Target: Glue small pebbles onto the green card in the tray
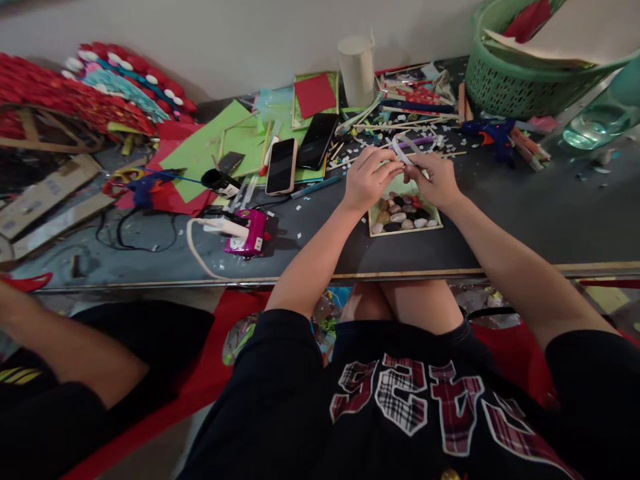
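Note:
Both hands meet over a small square tray filled with dark, white and brown pebbles. A thin white strip, bent into a loop, rises from between the fingertips. My left hand is closed, its thumb and fingers pinching the strip from the left. From the other side my right hand pinches it too, fingers curled. The fingers partly cover the strip's lower end and the far side of the tray. Whether the strip is paper or plastic I cannot tell.
Behind the hands lie scraps and sticks, with a glue gun, a green basket and a water bottle rightward. Leftward are two phones, a magenta power adapter and another person's arm.

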A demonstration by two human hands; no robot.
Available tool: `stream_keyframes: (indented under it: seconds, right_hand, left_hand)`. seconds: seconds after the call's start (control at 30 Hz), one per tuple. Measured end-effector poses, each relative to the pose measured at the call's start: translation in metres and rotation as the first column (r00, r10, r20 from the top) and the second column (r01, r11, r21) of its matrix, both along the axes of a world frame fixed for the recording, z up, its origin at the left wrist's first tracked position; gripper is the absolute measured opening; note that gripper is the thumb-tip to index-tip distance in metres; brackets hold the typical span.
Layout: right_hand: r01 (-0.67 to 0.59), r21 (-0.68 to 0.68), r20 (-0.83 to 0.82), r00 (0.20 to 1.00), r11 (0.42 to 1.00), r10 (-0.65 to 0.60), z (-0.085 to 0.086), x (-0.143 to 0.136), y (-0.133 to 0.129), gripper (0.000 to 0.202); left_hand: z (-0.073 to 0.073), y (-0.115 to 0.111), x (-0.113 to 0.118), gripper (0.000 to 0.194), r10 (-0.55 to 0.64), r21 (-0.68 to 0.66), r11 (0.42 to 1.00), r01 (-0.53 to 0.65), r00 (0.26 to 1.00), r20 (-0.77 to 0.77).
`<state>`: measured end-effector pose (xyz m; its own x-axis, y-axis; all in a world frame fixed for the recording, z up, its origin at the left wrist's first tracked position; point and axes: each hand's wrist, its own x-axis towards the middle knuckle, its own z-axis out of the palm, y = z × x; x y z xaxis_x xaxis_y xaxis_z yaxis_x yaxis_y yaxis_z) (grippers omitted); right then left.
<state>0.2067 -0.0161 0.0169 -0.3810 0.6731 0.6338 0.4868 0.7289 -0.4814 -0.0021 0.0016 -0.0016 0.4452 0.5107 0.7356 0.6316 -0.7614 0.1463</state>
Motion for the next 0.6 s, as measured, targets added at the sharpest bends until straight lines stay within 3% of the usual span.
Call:
stream_keyframes:
  seconds: [0.2,0.4,0.5,0.6]
  right_hand:
    - [-0.032,-0.030,-0.035,0.999,0.999,0.031,0.004,-0.002,-0.003,0.055]
    - [-0.036,-0.096,-0.045,0.998,0.995,0.032,0.004,-0.003,-0.003,0.052]
    - [0.016,-0.105,-0.034,0.999,0.994,-0.020,0.003,-0.002,-0.002,0.046]
    - [0.066,-0.117,-0.020,0.997,0.991,-0.069,0.002,-0.001,0.000,0.039]
  left_hand:
    - [0.003,-0.004,-0.001,0.040,0.036,0.035,0.999,-0.036,0.999,0.000]
    - [0.005,-0.007,0.002,0.042,0.039,-0.038,0.999,-0.038,0.999,0.021]
    - [0.002,0.001,-0.005,0.043,0.135,-0.012,0.991,-0.135,0.975,0.178]
    - [0.001,0.017,-0.026,0.049,0.291,-0.106,0.957,-0.271,0.877,0.383]
